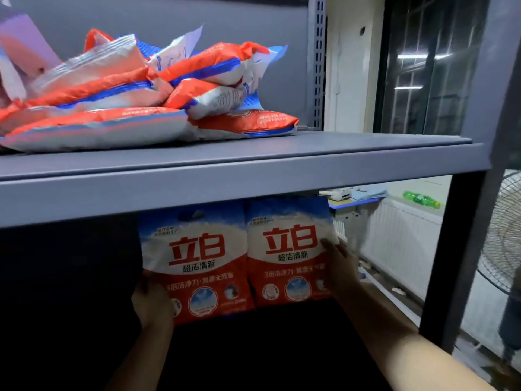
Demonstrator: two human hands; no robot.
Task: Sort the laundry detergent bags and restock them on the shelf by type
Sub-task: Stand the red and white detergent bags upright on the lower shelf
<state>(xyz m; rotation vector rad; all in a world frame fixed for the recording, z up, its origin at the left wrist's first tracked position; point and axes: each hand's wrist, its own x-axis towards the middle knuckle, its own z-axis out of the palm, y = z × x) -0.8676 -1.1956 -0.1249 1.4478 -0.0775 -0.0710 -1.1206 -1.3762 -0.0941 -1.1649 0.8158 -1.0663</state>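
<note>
Standing upright side by side on the dark lower level, in the lower middle of the frame, are two red, white and blue detergent bags, their printed faces turned outward and their edges touching. The left hand [152, 301] holds the left bag [194, 263] at its lower left corner, fingers going behind the edge so I cannot tell how tightly they curl. The right hand [339, 268] lies against the right side of the right bag [287, 249], fingers fairly straight and pressed to its edge, thumb on the front. Both forearms reach in from the bottom of the frame.

Above them runs the grey shelf [253, 165], crossing the whole middle of the frame. On it, at upper left, sits a loose pile [135, 88] of more bags, lying flat and tumbled over one another, orange-red with blue stripes.

At right, past the dark upright post [451, 263], a fan [504, 241] stands at the frame's edge, and a green bottle [420, 198] lies on a ledge behind.
</note>
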